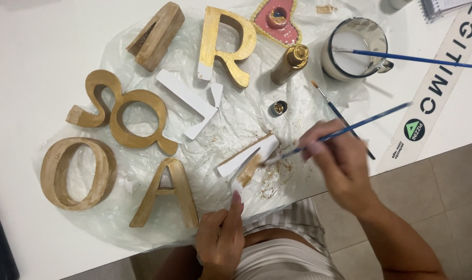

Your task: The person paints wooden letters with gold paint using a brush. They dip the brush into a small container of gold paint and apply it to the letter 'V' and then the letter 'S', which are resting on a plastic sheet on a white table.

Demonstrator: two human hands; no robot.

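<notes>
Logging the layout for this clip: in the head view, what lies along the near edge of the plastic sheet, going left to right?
Gold-painted wooden letter O → gold-painted wooden letter A → left hand steadying a white, partly gold-painted letter → right hand holding a blue-handled paintbrush.

Gold letters: six (pixel 139 118) lie finished on plastic sheet (pixel 236 122).
Gold paint bottle: (pixel 290 63) uncapped, cap (pixel 280 107) just beside.
Cup: (pixel 354 47) holds white liquid and a blue brush (pixel 402 57).
Heart dish: (pixel 277 21) red.

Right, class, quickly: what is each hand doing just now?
Left hand: closed, steadying the white letter.
Right hand: closed on the blue paintbrush, tip at the letter.
</notes>
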